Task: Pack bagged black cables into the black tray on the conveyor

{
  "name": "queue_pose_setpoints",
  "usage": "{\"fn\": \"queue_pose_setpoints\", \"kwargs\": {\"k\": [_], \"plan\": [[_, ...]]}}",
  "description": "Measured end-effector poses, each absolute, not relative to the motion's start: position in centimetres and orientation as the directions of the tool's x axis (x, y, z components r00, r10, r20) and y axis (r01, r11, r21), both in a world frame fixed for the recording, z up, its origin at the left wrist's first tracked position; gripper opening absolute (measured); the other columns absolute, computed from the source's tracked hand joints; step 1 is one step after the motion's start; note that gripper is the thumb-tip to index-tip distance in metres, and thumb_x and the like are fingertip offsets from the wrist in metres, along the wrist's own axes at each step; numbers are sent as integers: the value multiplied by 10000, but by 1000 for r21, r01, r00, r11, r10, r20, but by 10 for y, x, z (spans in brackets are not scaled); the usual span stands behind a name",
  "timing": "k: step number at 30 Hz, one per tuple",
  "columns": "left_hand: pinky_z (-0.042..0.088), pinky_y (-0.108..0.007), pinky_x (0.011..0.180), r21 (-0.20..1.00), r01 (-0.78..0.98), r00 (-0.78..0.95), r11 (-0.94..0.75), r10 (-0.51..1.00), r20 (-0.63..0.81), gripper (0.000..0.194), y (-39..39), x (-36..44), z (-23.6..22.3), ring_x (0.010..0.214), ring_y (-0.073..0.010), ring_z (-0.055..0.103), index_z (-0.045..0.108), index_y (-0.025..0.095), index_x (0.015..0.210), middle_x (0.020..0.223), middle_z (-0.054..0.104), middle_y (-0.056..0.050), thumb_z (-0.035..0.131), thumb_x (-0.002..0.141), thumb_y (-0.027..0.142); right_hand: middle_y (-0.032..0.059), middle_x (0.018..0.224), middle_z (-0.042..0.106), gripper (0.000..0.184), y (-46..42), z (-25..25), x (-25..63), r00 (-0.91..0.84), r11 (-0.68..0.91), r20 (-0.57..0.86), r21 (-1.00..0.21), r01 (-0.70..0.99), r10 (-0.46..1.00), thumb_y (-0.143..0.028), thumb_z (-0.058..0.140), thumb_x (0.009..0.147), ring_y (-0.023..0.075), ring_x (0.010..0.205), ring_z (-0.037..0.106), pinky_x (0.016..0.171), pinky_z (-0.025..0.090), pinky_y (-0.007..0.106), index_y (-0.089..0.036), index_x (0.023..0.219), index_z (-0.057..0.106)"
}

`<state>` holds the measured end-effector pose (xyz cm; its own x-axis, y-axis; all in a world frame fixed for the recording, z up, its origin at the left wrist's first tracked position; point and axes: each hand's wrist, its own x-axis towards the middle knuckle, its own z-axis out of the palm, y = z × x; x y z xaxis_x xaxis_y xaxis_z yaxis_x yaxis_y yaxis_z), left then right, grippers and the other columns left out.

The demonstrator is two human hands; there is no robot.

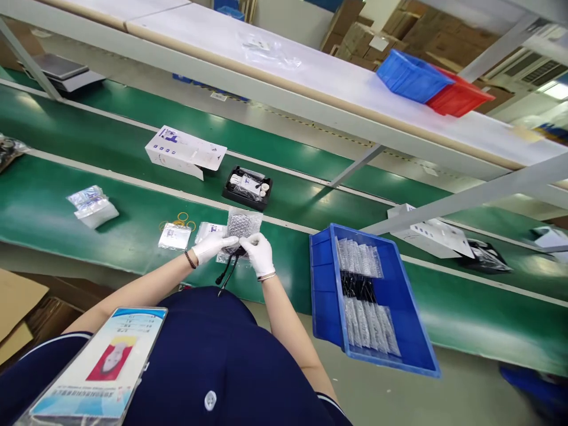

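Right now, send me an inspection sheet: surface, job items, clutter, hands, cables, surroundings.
Surface: green bench, glossy.
Job items: bubble-wrapped packet in hand; blue bin at right holds more wrapped packets in rows.
Clutter: rubber bands next to a small white packet; clear bags farther left.
Hands: left hand and right hand, white-gloved, both at the packet's near edge.
Cables: black cable hangs below the hands; black cords in the bin.
Surroundings: shelf above, with blue crate and red crate.
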<state>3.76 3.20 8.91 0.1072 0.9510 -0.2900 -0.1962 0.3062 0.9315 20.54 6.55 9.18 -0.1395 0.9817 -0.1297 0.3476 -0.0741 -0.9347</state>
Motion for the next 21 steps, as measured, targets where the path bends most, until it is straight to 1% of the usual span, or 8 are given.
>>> {"fn": "queue_pose_setpoints", "kwargs": {"k": [3, 8, 10, 15, 17, 18, 19, 21], "plan": [[471, -382, 990, 941, -170, 149, 291, 952, -268, 513, 20, 23, 100, 1112, -286, 620, 711, 148, 1075, 1097, 720, -90, 757, 712, 507, -58, 582, 513, 323, 63, 95, 191, -169, -113, -167, -950, 292, 971, -404, 747, 603, 120, 593, 479, 584, 385, 256, -200, 581, 497], [495, -386, 930, 937, -160, 94, 309, 950, -297, 386, 4, -5, 108, 1023, -297, 634, 721, 135, 844, 942, 737, -82, 763, 695, 488, -73, 540, 462, 322, 56, 97, 162, -171, -181, -225, -954, 241, 959, -330, 762, 564, 99, 553, 418, 545, 331, 246, -196, 544, 470], [487, -403, 948, 936, -184, 100, 299, 953, -285, 398, -1, -16, 105, 1016, -295, 632, 718, 123, 851, 943, 735, -87, 769, 689, 483, -75, 535, 457, 321, 53, 99, 149, -158, -203, -244, -950, 235, 957, -313, 762, 554, 95, 551, 407, 546, 330, 244, -195, 539, 463], [426, -440, 1055, 907, -275, 110, 318, 948, -299, 505, -4, -38, 89, 1103, -293, 613, 718, 104, 1011, 1090, 717, -123, 781, 686, 486, -62, 557, 464, 329, 45, 94, 122, -163, -226, -270, -942, 247, 949, -344, 750, 572, 104, 561, 426, 553, 368, 249, -201, 568, 454], [431, -455, 1059, 885, -336, 110, 321, 947, -302, 526, -3, -47, 84, 1092, -296, 624, 718, 104, 1019, 1086, 721, -125, 783, 671, 494, -31, 678, 559, 298, 39, 88, 112, -134, -210, -240, -956, 206, 961, -367, 746, 587, 130, 639, 507, 624, 445, 270, -194, 688, 526], [447, -462, 1044, 882, -351, 88, 313, 949, -302, 513, -3, -51, 83, 1073, -300, 633, 722, 107, 995, 1063, 727, -123, 772, 674, 504, -2, 799, 617, 336, 35, 85, 107, -109, -197, -216, -967, 164, 970, -370, 747, 590, 150, 719, 559, 695, 486, 291, -188, 810, 569], [467, -466, 1022, 896, -328, 52, 299, 953, -299, 489, -4, -55, 84, 1053, -303, 643, 726, 113, 963, 1030, 734, -118, 744, 697, 523, 31, 948, 648, 444, 30, 82, 103, -89, -178, -189, -977, 121, 978, -369, 749, 594, 173, 820, 598, 782, 509, 316, -187, 962, 582], [505, -484, 952, 947, -187, -30, 263, 962, -273, 459, -9, -64, 91, 1003, -318, 658, 732, 122, 886, 928, 741, -116, 650, 782, 562, 76, 1191, 622, 666, 19, 77, 96, -74, -131, -136, -989, 75, 988, -370, 747, 623, 206, 1006, 615, 929, 498, 355, -207, 1224, 512]]}}
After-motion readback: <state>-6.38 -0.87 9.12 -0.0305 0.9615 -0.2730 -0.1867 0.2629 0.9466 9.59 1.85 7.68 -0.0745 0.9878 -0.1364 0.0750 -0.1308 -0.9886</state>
